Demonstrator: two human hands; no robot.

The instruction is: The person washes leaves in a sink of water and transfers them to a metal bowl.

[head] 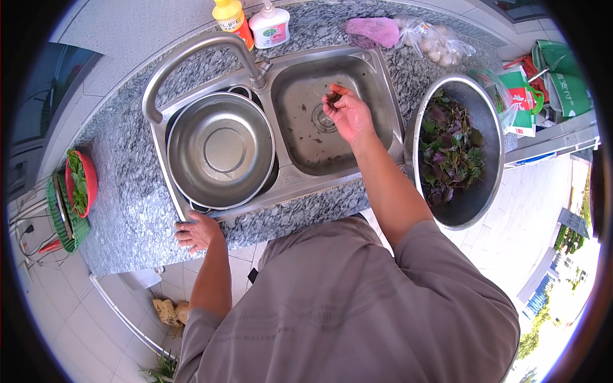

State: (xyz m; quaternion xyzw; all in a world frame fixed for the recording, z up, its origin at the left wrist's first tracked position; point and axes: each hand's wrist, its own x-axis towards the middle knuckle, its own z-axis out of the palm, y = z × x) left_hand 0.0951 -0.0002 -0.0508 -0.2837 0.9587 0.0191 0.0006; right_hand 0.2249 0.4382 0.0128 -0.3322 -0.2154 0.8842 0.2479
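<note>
Over the right basin (306,139) of a stainless steel double sink, my right hand (352,115) pinches a small clump of dark wet leaf scraps (333,98). Bits of leaf lie scattered on the basin floor around the drain strainer (324,117). My left hand (198,233) rests, fingers spread and holding nothing, on the granite counter edge beside the sink's front left corner. A perforated steel colander (227,151) sits in the left basin with nothing in it. To the right, a large steel bowl (493,191) holds a heap of purple-green leaves (452,148), which look like perilla.
A curved faucet (191,40) arches over the left basin. Behind the sink stand a yellow bottle (230,16) and a hand soap bottle (269,28). A pink cloth (373,31) and a bag of garlic bulbs (440,45) lie behind right. A red bowl of greens (91,184) is far left.
</note>
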